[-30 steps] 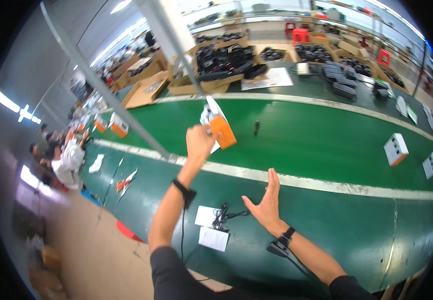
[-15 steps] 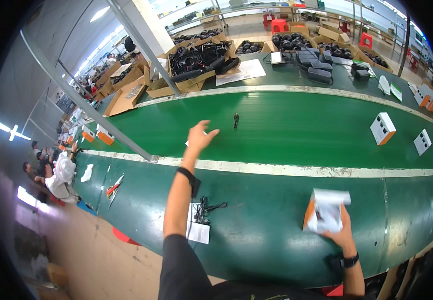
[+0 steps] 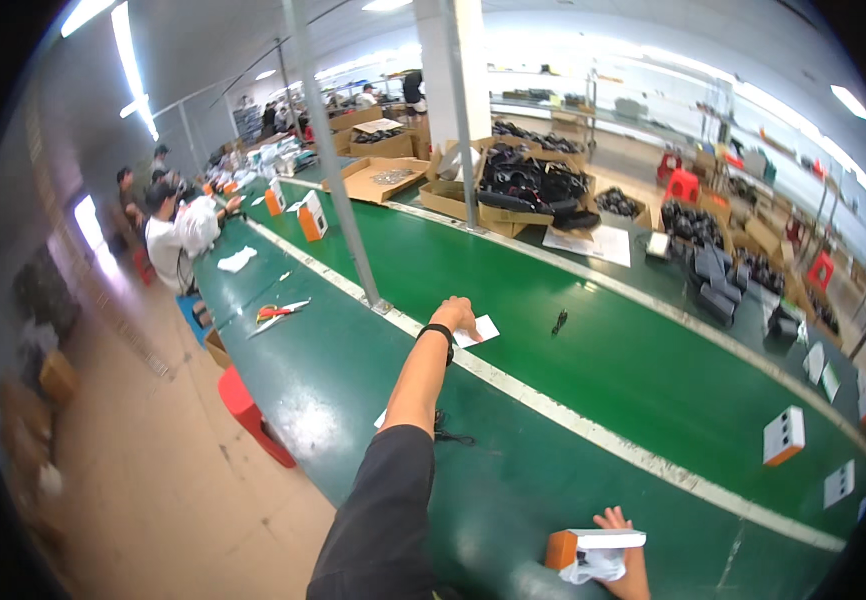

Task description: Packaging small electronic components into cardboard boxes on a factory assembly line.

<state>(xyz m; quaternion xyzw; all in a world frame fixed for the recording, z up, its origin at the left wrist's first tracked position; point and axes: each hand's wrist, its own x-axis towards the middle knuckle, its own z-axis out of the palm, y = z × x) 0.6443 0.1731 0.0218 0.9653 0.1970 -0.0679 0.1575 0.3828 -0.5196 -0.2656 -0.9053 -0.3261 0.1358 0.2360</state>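
Observation:
My left hand (image 3: 459, 316) reaches over the green belt. Its fingers are bent down onto a white sheet of paper (image 3: 482, 332) at the belt's near edge and pinch it. At the lower right, my right hand (image 3: 625, 552) grips an orange and white box (image 3: 562, 548) standing on the table, with fingers up behind its white side. From the box bulges a clear plastic bag (image 3: 593, 568); its contents cannot be made out. Beside my left forearm lies a black cable (image 3: 453, 437), partly hidden by the arm. Another small black cable (image 3: 560, 321) lies on the belt.
Finished-looking boxes (image 3: 784, 436) stand on the belt at right, others (image 3: 313, 216) at far left. Red-handled scissors (image 3: 278, 313) lie on the table. A metal post (image 3: 338, 170) rises from the belt's edge. Beyond are cartons of black parts (image 3: 533, 180). A co-worker (image 3: 166, 235) sits at left.
The view has swung left. My left hand has gone from spread fingers above the belt to pinching the paper there. My right hand stays at the box, whose white side now faces up more.

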